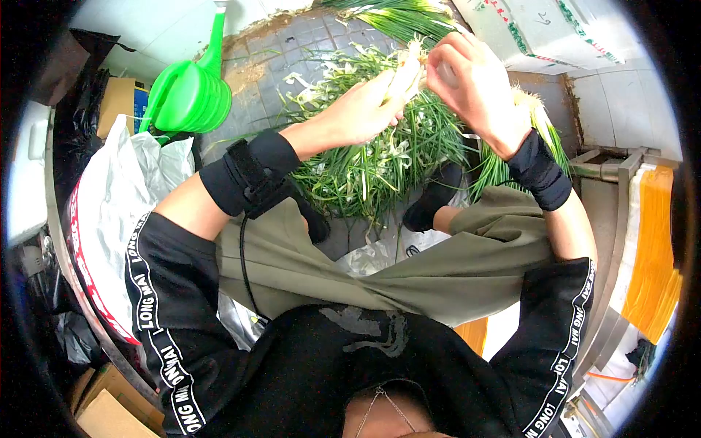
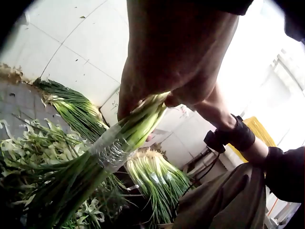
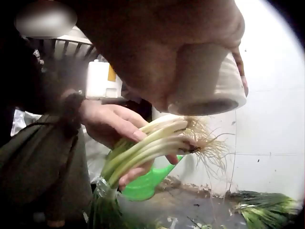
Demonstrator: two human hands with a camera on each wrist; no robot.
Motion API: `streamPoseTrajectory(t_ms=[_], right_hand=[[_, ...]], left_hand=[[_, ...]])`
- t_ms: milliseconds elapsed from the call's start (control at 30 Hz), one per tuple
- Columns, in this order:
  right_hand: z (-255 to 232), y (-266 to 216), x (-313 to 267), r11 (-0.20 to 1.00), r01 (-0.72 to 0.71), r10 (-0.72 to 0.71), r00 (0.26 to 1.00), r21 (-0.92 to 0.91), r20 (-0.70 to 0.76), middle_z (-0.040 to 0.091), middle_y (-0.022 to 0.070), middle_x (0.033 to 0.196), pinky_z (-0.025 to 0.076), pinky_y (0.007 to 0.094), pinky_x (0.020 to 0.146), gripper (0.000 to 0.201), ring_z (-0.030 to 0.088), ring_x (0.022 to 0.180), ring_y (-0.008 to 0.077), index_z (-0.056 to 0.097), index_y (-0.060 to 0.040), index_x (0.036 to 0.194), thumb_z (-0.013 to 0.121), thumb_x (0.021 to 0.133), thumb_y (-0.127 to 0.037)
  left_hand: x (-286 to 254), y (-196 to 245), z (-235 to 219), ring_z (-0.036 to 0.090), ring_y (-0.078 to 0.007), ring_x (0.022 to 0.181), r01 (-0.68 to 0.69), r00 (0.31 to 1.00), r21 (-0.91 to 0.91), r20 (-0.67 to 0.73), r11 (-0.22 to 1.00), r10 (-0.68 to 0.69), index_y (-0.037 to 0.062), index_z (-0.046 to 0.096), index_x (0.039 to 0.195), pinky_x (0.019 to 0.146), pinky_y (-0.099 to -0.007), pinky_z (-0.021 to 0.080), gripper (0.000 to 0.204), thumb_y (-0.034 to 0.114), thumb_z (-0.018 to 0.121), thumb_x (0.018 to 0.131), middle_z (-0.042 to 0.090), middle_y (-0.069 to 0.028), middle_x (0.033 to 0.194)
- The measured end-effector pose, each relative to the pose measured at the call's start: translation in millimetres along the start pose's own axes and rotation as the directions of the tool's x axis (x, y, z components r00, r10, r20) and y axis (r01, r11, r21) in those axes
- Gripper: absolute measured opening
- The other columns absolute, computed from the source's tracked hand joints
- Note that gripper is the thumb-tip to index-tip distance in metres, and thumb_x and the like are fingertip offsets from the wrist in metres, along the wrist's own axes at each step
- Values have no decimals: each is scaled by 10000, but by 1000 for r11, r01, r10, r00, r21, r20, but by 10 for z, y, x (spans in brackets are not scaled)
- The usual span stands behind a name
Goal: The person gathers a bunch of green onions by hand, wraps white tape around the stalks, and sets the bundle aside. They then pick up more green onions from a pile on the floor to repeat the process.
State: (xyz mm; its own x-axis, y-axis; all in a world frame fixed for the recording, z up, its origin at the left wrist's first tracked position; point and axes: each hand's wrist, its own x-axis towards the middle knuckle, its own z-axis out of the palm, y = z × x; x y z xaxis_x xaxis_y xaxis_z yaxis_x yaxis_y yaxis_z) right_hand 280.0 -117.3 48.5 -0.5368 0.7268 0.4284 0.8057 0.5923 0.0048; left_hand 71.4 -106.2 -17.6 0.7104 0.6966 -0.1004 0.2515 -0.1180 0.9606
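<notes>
My left hand [image 1: 349, 117] grips a bunch of scallions [image 3: 157, 143] around the white stalks, with the stringy roots sticking out past the fingers. A band of clear tape [image 2: 112, 149] circles the bunch lower down, where the stalks turn green. My right hand [image 1: 475, 91] holds a thick, whitish roll of tape [image 3: 207, 83], fingers curled around it, close above the root ends. In the head view the two hands are near each other over a heap of trimmed scallion leaves [image 1: 365, 160] on the floor.
Another scallion bunch [image 1: 537, 124] lies at the right, and more scallions [image 1: 401, 18] lie at the back by the wall. A green watering can [image 1: 191, 95] stands at the left beside a white plastic bag [image 1: 120, 197]. A white foam box [image 1: 540, 33] sits back right.
</notes>
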Motion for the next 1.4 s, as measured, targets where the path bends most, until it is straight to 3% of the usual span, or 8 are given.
streamPoseTrajectory(t_ms=[100,467,1100,1167,1233,1333,1400], right_hand=[[17,33,-17,991,-34,41,997,128,-58,576,86,889,465,366,757,165,564,865,266,639,-64,873,705,800,-196],[-6,-131,-42,996,19,-15,999,-89,46,567,67,900,427,367,802,112,544,899,242,613,-73,865,658,827,-169],[94,40,41,996,40,-42,999,-79,-29,547,76,843,442,371,758,134,561,861,256,589,-55,796,676,752,-147],[-21,200,63,993,2,-8,999,-119,-50,574,87,846,486,377,744,123,593,817,288,610,-51,811,698,732,-81],[-151,270,86,998,-54,52,994,-22,-92,604,106,860,501,367,749,117,626,824,314,638,-40,844,692,785,-124],[-120,335,-26,977,-184,184,983,111,12,607,112,867,500,348,757,133,633,835,317,645,-34,855,685,826,-158],[-36,347,-96,949,-269,252,961,166,118,594,123,873,500,424,774,165,612,850,349,650,-62,812,681,804,-224]], left_hand=[[-14,7,-5,614,-133,822,1,1000,9,-6,1000,-1,18,500,1185,777,-311,506,267,228,439,1030,633,-54,906],[-9,-28,61,635,-143,816,11,999,41,-54,999,-9,23,501,1167,761,-321,517,251,227,457,1027,642,-59,894],[55,31,6,615,-131,780,42,999,14,-6,999,-42,20,514,1112,739,-303,503,216,205,466,1013,628,-53,864],[36,11,15,614,-128,780,62,998,30,9,998,-63,21,513,1107,740,-302,501,209,199,465,1011,627,-53,861],[-56,-32,35,613,-124,785,76,994,75,69,994,-82,21,510,1097,751,-301,503,192,184,468,1004,622,-48,857],[-33,-201,-6,611,-120,793,67,997,-51,30,996,-66,17,504,1118,757,-295,507,211,197,471,1012,619,-45,871],[-29,-198,-64,608,-117,793,53,998,-72,17,996,-52,17,501,1133,760,-292,508,225,208,471,1018,618,-41,880]])
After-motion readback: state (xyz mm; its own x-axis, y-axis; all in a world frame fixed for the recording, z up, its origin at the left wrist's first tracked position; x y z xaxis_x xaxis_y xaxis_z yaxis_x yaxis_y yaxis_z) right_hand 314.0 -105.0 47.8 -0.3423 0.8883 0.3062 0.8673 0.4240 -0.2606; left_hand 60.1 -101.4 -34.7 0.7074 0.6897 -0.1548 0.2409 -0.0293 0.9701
